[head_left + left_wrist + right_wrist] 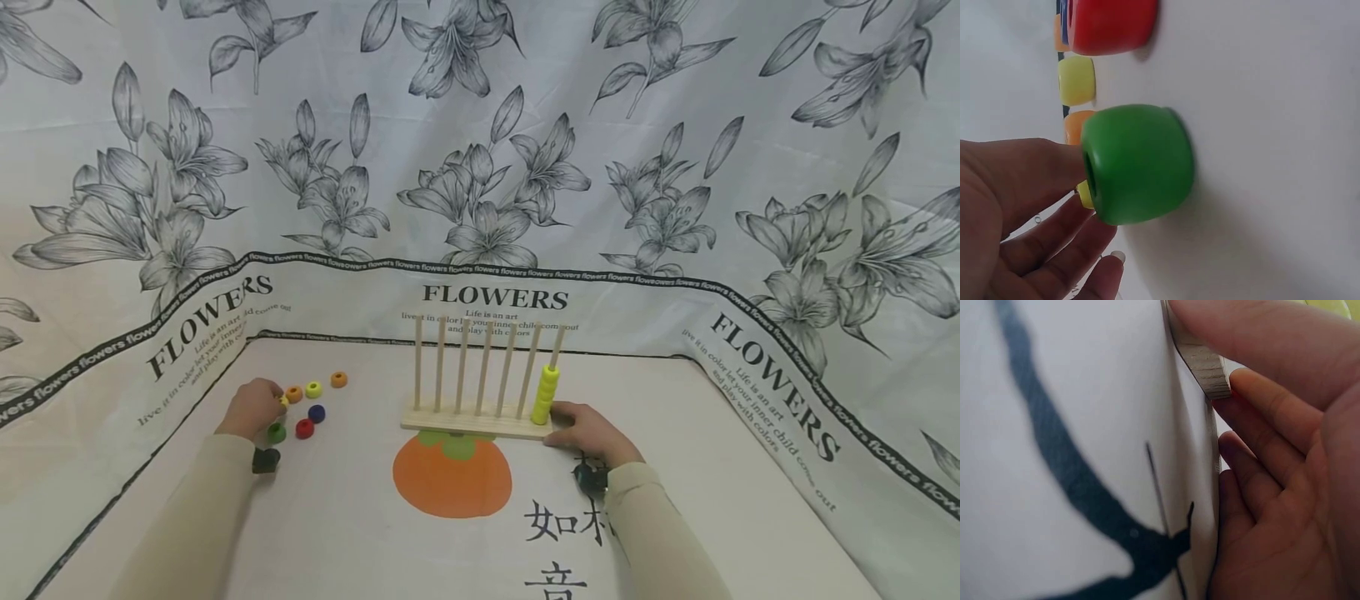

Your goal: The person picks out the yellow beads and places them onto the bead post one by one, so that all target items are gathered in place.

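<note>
At the left of the head view my left hand [253,407] pinches a small yellow bead [283,401] between thumb and fingers. The left wrist view shows that bead [1085,195] only in part, behind a green bead [1138,165] lying close to the hand. My right hand [592,432] grips the right end of a wooden peg rack [476,423], thumb in front and fingers behind. Upright pegs line its base, and several yellow beads [547,392] are stacked on the rightmost one. The base's end [1204,372] shows between thumb and fingers in the right wrist view.
Around the left hand lie two orange beads, the nearer [294,393] and the farther [339,379], with a yellow bead [313,389], a blue bead [317,413] and a red bead [303,428]. A printed orange fruit [452,479] marks the white cloth before the rack. Flowered curtains [491,183] surround the table.
</note>
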A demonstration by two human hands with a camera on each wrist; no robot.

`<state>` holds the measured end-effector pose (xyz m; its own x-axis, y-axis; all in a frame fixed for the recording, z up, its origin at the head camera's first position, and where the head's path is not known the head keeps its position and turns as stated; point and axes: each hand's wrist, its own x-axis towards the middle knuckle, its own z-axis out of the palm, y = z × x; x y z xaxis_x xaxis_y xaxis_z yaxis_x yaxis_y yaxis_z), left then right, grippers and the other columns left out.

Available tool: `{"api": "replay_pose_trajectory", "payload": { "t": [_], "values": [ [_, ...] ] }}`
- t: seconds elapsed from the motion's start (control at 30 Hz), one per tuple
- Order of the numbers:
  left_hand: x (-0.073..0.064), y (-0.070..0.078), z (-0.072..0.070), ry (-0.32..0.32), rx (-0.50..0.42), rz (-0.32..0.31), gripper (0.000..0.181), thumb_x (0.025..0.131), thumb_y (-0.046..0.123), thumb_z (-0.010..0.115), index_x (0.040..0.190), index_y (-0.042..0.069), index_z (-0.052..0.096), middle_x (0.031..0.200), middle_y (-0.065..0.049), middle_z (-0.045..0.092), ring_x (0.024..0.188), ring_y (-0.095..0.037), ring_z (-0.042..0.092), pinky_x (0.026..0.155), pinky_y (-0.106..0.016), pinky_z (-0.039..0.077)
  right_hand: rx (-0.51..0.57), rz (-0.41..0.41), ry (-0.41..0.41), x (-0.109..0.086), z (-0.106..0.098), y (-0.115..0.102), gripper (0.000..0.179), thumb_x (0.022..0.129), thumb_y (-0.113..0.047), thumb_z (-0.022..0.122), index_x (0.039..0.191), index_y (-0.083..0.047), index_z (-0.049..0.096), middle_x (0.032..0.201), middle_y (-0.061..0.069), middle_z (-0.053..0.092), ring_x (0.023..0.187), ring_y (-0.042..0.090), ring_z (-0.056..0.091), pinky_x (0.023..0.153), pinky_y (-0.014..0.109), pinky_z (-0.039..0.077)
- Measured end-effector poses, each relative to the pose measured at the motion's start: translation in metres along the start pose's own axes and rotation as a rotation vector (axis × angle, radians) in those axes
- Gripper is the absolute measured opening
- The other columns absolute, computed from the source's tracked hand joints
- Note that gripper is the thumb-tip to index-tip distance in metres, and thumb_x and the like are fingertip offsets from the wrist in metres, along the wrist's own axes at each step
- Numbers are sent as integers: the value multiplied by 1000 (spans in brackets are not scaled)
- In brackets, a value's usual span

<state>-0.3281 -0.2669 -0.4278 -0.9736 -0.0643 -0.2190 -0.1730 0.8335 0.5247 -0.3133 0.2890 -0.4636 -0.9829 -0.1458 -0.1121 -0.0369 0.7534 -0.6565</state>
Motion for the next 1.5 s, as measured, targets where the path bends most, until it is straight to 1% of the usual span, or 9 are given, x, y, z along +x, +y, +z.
{"api": "replay_pose_trajectory", "payload": {
  "t": [0.13, 0.27, 0.4, 0.6, 0.8, 0.93, 1.17, 1.4, 1.5],
  "values": [
    [1, -2, 2, 11, -10, -2, 48, 89, 6, 55, 132, -12, 45, 129, -34, 52, 106, -40, 55, 91, -56, 48, 7, 5, 5, -1, 0, -2, 81, 72, -41, 82, 142, -17, 50, 149, 10, 45, 142, 38, 34, 114, 61, 26],
    [1, -4, 3, 21, -16, -13, 48, 88, 6, 55, 131, -12, 46, 127, -33, 53, 104, -39, 56, 89, -55, 49, -1, 11, 3, -2, 0, -3, 81, 72, -42, 81, 143, -17, 49, 150, 11, 45, 142, 38, 34, 114, 61, 26],
    [0, -6, 3, 33, -13, 4, 49, 87, 8, 56, 131, -12, 46, 127, -33, 53, 105, -39, 56, 92, -56, 47, -11, 13, 10, -3, 1, -3, 80, 73, -42, 81, 143, -17, 49, 149, 10, 46, 141, 37, 35, 114, 61, 27],
    [-2, -6, 0, 62, 2, 50, 50, 88, 12, 57, 131, -12, 47, 128, -33, 53, 111, -44, 54, 96, -58, 45, -18, 17, 12, -4, 1, -3, 80, 73, -42, 80, 143, -17, 49, 149, 11, 45, 141, 38, 35, 114, 61, 27],
    [-6, -3, -3, 80, -5, 66, 45, 90, 14, 58, 127, -11, 50, 127, -33, 53, 112, -45, 52, 93, -57, 46, -23, 11, 15, -5, 0, -5, 79, 74, -41, 80, 143, -16, 49, 149, 11, 46, 141, 38, 35, 114, 61, 27],
    [-7, -1, -5, 79, -19, 64, 46, 90, 15, 59, 128, -10, 49, 127, -32, 53, 110, -43, 53, 91, -55, 47, -18, 6, 17, -5, 0, -5, 79, 73, -40, 81, 142, -16, 50, 148, 11, 46, 141, 38, 36, 113, 61, 27],
    [-7, 7, -8, 78, -22, 106, 46, 91, 17, 58, 129, -9, 51, 128, -31, 54, 113, -43, 52, 96, -57, 45, -22, 6, 19, -5, 0, -5, 80, 73, -40, 81, 142, -15, 50, 148, 12, 47, 140, 38, 36, 113, 62, 28],
    [-7, 22, -12, 73, -49, 122, 49, 92, 17, 58, 135, -5, 48, 134, -29, 50, 118, -43, 51, 96, -56, 47, -23, -5, 18, -4, 0, -4, 79, 73, -40, 81, 142, -14, 50, 148, 12, 47, 140, 38, 37, 113, 61, 28],
    [-7, 29, -14, 77, -38, 150, 49, 92, 18, 58, 135, -5, 49, 135, -29, 50, 119, -43, 52, 95, -54, 48, -21, -3, 19, -4, 0, -4, 80, 73, -40, 81, 142, -14, 50, 148, 12, 47, 140, 38, 37, 113, 61, 28]
  ]
}}
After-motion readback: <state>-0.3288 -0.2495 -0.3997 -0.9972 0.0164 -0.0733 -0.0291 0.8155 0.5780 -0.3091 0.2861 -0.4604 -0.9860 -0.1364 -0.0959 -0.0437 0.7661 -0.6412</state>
